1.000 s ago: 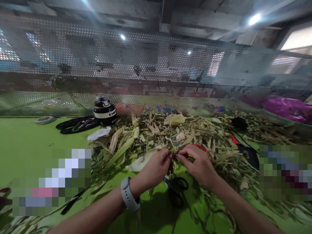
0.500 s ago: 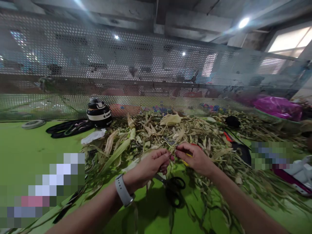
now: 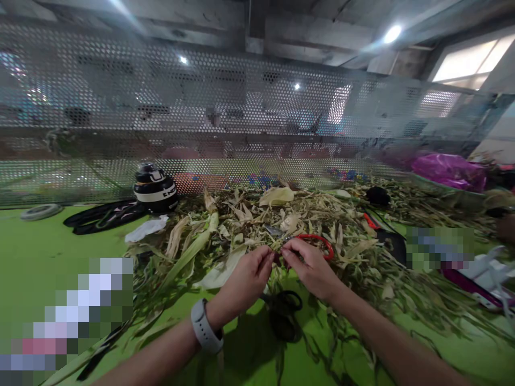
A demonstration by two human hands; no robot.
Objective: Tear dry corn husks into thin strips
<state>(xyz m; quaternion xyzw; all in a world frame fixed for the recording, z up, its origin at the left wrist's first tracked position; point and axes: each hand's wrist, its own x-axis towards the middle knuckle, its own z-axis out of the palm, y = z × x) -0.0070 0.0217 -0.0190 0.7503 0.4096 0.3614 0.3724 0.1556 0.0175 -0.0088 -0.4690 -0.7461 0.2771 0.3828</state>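
My left hand point(image 3: 247, 279), with a grey watch on its wrist, and my right hand point(image 3: 308, 268) meet fingertip to fingertip over a heap of dry corn husks point(image 3: 289, 225). Both pinch a small dark strip of husk between them; what it is exactly I cannot make out. Red-handled scissors point(image 3: 317, 241) lie in the husks just behind my right hand. Black-handled scissors point(image 3: 284, 308) rest on the green table point(image 3: 40, 252) below my hands.
A perforated metal screen point(image 3: 201, 118) closes off the far side. A black and white helmet-like object point(image 3: 155, 187), black straps point(image 3: 100, 214) and a tape roll point(image 3: 36, 210) sit at the back left. A pink bag in a basin point(image 3: 448, 171) stands at the right.
My hands stay together on the husk piece and have dropped slightly toward me. The view has shifted, so the red scissors handle now shows behind my right hand.
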